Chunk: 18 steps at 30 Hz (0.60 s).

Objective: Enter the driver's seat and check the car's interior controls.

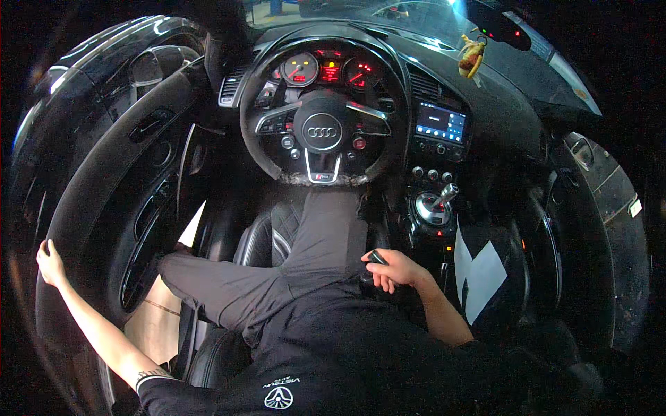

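Observation:
Out at the far left, my left hand (50, 263) grips the outer edge of the open driver's door (90, 187), its fingers curled over the rim. Over my right thigh, my right hand (390, 270) is closed round a small black object (377, 257) shaped like a key fob. Only the object's top end shows above the fingers; the rest is hidden. I sit in the driver's seat (222, 357), with my left leg swung toward the door opening and the other leg under the steering wheel (322, 132).
The instrument cluster (329, 69) glows red and yellow. Right of the wheel are a lit centre screen (440, 121) and a gear lever (444, 197). White paper (485, 277) lies on the passenger side. A yellow-brown ornament (472, 57) hangs by the mirror. Brown paper (156, 322) shows below the door.

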Available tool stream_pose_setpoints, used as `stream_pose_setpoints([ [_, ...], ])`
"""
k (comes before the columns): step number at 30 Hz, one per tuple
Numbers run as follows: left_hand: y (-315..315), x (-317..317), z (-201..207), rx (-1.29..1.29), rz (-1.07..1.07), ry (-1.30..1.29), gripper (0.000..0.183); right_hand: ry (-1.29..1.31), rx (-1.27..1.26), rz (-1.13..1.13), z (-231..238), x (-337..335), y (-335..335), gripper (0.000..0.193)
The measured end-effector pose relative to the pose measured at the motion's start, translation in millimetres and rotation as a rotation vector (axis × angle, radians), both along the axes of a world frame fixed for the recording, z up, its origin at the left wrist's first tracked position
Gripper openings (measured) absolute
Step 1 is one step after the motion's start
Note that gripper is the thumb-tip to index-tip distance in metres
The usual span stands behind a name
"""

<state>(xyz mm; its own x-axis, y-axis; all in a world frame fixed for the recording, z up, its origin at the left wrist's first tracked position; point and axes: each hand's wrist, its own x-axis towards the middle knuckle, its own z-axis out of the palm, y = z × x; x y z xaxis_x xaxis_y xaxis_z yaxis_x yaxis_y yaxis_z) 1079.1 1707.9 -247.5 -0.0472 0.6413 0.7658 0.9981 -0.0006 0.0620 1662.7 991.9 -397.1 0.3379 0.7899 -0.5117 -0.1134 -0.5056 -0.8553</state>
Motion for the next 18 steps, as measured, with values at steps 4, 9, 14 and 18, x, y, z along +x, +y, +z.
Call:
stream_pose_setpoints([
  [4,-6.0,5.1,-1.1,-0.002,-0.007,-0.028,0.051,-0.031,-0.02,0.011,5.7,-1.2,1.3,0.043],
  [9,-8.6,6.8,0.6,0.008,-0.007,-0.011,0.051,-0.021,-0.021,-0.006,9.3,-2.4,2.2,0.04],
  [14,-4.2,4.1,-0.9,0.027,-0.005,-0.003,0.051,-0.022,-0.01,-0.004,6.7,-3.4,2.8,0.039],
  [18,-4.2,3.2,3.1,-0.007,-0.015,-0.007,0.051,-0.02,0.018,-0.009,2.2,-3.5,3.2,0.038],
])
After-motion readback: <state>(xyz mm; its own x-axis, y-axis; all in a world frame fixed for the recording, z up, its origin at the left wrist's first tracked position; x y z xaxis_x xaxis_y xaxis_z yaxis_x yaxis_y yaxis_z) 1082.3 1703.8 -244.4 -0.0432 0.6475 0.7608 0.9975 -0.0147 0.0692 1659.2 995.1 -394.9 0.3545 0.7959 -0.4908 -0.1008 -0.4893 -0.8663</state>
